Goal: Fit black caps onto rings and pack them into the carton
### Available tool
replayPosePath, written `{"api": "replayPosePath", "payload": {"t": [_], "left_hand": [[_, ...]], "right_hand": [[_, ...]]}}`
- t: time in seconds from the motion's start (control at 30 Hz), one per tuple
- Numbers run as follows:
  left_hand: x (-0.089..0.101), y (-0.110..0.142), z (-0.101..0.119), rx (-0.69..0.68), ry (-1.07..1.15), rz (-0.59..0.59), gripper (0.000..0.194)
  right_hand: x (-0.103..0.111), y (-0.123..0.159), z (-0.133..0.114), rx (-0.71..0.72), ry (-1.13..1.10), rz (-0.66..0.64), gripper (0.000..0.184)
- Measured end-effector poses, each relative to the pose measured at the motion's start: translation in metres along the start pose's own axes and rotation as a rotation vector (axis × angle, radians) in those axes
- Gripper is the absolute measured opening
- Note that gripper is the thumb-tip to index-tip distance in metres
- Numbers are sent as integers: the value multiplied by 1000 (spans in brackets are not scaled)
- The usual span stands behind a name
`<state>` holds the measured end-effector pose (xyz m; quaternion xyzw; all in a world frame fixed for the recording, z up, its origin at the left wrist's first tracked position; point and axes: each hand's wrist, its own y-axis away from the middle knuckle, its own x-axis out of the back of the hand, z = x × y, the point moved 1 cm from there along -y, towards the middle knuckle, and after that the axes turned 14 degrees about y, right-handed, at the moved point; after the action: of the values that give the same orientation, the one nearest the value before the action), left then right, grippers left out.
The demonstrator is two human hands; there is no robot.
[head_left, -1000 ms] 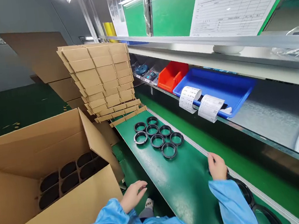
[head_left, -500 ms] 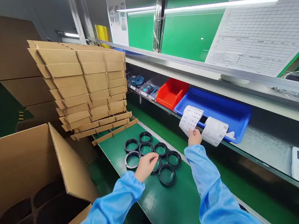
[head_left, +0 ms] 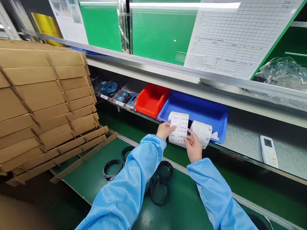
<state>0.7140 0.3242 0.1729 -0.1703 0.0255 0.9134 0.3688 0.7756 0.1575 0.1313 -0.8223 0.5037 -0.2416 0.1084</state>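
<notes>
Both my hands are at a white printed label strip (head_left: 179, 134) that hangs over the front edge of a blue tray (head_left: 197, 110). My left hand (head_left: 164, 130) pinches the strip's left edge. My right hand (head_left: 194, 148) grips its lower right side. A second curled label roll (head_left: 203, 133) lies just right of it on the tray's edge. Several black rings (head_left: 160, 190) lie on the green bench below my arms, partly hidden by my left sleeve.
A tall stack of cardboard dividers (head_left: 30, 106) stands at the left. A red bin (head_left: 151, 99) sits left of the blue tray, with small bins of parts (head_left: 108, 88) beyond. A white handheld device (head_left: 268, 150) lies on the shelf at right. A printed sheet (head_left: 240, 27) hangs above.
My left hand left the black rings and rose to the label strip. My right hand shifted along the strip. The view swung right and closer; the open carton is gone from view.
</notes>
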Motion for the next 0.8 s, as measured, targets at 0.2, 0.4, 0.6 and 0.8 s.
{"api": "replayPosePath", "payload": {"t": [0.2, 0.4, 0.6, 0.8], "left_hand": [[6, 7, -4, 21, 88, -51, 43], [8, 5, -15, -16, -14, 15, 40], [23, 10, -6, -118, -232, 53, 27], [28, 54, 6, -333, -496, 86, 48]], "right_hand": [[1, 2, 2, 42, 91, 70, 40], [0, 24, -11, 152, 238, 148, 28], [27, 82, -38, 304, 311, 67, 15], [40, 83, -63, -229, -337, -34, 29]]}}
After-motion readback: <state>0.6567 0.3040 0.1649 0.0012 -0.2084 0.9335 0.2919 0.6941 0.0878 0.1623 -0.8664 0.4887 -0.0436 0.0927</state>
